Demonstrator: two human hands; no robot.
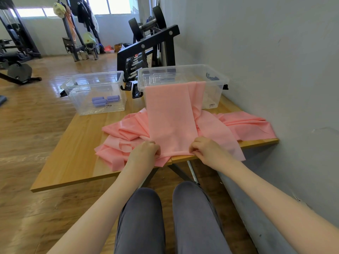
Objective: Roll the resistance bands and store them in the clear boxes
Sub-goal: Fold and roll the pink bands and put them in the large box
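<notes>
Pink band: one long pink elastic resistance band lies flat toward me, its far end draped over the rim of the clear plastic box at one o'clock.
Left hand: fingers pinched shut on the band's near left corner.
Right hand: fingers clamped on the near right corner.
Loose stock: a heap of pink bands lies underneath on the wooden table.
Stored: purple rolls sit in the clear box at eleven o'clock.
Advice: I judge the roll should start tight, both corners level, edges square, away from the heap.
</notes>
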